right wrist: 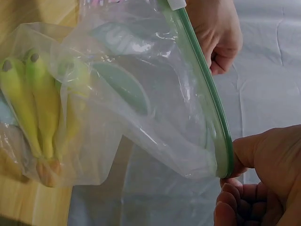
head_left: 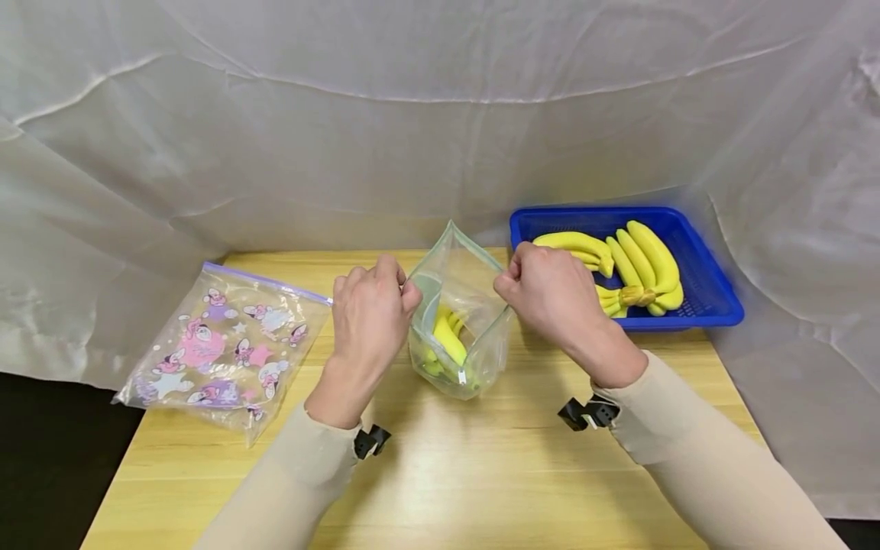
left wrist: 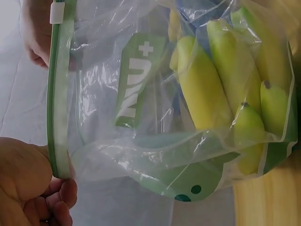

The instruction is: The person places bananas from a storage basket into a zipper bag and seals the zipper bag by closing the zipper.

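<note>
Light wooden surface (head_left: 440, 473) carries everything. Blue plastic basket (head_left: 715, 294) with a yellow banana bunch (head_left: 639, 263) at the far right corner. Cartoon-print zip bag (head_left: 220, 344) lies flat by the left edge. Clear green-zip plastic bag (head_left: 457, 321) of small bananas (head_left: 447, 340) stands mid-surface; my left hand (head_left: 371, 313) and right hand (head_left: 550, 294) each pinch one end of its rim, mouth open.

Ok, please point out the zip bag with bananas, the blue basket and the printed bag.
zip bag (head_left: 481, 347): head view, clear front wall of the bag.
blue basket (head_left: 715, 286): head view, right inner wall.
printed bag (head_left: 220, 344): head view, middle of the flat printed face.
</note>
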The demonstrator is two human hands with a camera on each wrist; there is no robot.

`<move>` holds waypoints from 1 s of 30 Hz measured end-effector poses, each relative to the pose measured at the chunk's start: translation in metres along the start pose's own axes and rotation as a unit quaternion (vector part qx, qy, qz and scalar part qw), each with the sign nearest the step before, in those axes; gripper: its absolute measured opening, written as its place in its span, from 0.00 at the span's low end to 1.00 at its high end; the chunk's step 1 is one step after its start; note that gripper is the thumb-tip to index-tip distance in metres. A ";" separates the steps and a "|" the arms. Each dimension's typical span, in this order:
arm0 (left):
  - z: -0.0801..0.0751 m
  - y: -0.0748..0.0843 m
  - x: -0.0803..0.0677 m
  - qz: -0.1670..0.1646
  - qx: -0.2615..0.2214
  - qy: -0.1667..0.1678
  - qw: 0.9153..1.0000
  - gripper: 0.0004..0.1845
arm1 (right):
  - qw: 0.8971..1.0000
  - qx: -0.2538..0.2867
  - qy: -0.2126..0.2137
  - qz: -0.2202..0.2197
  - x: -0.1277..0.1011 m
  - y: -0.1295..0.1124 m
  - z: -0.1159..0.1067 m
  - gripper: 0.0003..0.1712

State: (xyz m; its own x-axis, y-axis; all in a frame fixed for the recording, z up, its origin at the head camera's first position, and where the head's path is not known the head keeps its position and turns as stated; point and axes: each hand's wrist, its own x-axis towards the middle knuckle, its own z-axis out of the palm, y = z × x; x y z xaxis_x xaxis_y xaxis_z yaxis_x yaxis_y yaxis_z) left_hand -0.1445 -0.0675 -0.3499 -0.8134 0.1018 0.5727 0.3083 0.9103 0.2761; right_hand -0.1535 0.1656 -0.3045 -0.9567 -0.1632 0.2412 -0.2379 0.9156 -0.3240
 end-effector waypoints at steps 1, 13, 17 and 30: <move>-0.001 -0.001 0.000 0.004 0.004 -0.001 1.000 0.03 | 1.000 0.000 -0.001 0.001 0.000 0.001 0.000 0.07; -0.003 -0.007 -0.004 0.030 0.012 -0.027 0.999 0.05 | 0.998 0.022 -0.053 -0.002 -0.002 0.001 0.005 0.06; -0.004 -0.005 -0.004 0.010 -0.001 -0.056 0.998 0.05 | 0.997 0.021 -0.072 -0.004 -0.002 0.002 0.007 0.06; -0.004 0.005 -0.003 -0.032 -0.043 -0.085 0.995 0.07 | 0.996 0.048 -0.076 -0.010 -0.012 0.003 0.004 0.13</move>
State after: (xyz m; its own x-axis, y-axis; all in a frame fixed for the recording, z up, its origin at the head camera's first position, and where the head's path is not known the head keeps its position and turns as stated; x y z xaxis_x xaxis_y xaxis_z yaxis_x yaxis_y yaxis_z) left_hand -0.1386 -0.0647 -0.3470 -0.9018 0.1184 0.4155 0.2888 0.8805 0.3760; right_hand -0.1438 0.1689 -0.3115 -0.9641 -0.2418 0.1098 -0.2656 0.8733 -0.4084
